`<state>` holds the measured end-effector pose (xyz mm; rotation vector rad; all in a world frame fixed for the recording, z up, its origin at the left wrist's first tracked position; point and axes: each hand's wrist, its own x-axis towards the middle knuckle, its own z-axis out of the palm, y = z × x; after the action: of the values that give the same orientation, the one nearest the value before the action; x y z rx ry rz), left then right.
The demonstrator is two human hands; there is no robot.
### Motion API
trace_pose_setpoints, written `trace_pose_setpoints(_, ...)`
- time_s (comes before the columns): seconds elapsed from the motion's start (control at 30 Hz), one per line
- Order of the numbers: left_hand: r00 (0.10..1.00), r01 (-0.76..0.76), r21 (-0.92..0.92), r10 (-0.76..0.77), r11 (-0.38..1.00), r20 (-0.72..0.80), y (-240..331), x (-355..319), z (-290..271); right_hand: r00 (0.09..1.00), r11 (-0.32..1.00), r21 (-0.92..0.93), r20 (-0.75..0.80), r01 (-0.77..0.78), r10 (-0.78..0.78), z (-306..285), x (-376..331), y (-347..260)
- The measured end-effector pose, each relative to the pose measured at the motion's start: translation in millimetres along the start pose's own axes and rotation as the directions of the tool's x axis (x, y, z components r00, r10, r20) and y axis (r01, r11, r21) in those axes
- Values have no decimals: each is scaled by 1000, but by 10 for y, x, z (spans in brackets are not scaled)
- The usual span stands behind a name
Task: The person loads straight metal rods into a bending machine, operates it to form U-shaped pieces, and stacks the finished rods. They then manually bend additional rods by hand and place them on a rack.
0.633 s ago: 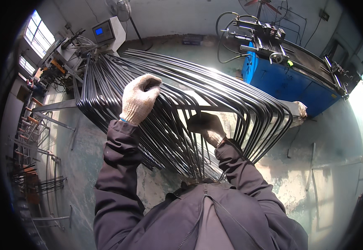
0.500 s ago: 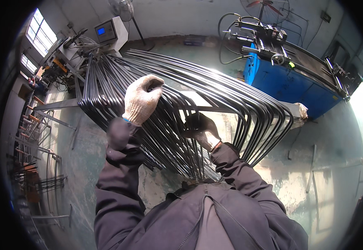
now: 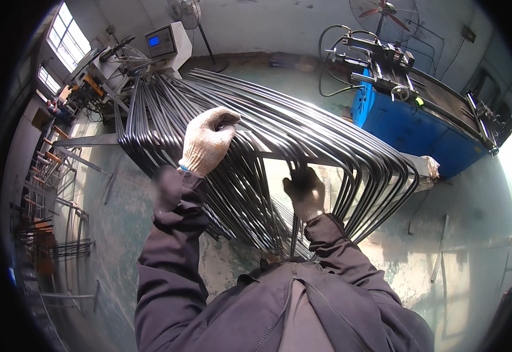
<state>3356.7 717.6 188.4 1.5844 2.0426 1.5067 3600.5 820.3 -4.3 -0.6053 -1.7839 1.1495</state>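
Many dark, shiny bent metal tubes hang over a horizontal rail, their bends toward me and their long legs running to the back left. My right hand, in a glove with a darkened palm, is closed around a small group of bent tubes just below their bend. A gap separates these from the dense bundle to the left. Above that left bundle is my left hand, in a pale knitted glove, with its fingers curled. What lies inside those fingers is hidden.
A machine with a control box and blue screen stands at the back left. At the back right is a blue machine bench with hoses. Fans stand by the wall, and racks line the far left.
My right hand has moved right with the few bent tubes, widening the gap beside the left bundle. The left hand stays curled above the tubes. The whole view has shifted slightly.
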Motion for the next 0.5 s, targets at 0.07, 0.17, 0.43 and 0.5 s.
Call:
trace_pose_setpoints(0.07, 998, -53, 100, 56, 994, -32, -33, -4, -24, 986, 946, -320, -168, -44, -11, -234, -91, -56)
trace_pose_setpoints(0.17, 997, -57, 215, 66, 975, -37, -72, 9, -90, 932, 869, -480, -245, 124, -268, -402, -304, -119)
trace_pose_setpoints(0.43, 995, -93, 240, 84, 966, 47, -130, 95, -239, 671, 513, -733, -104, 447, -734, -461, -383, -682)
trace_pose_setpoints(0.5, 992, -115, 235, 100, 965, 74, -145, 135, -294, 819, 746, -485, -99, 456, -566, -135, -393, -891)
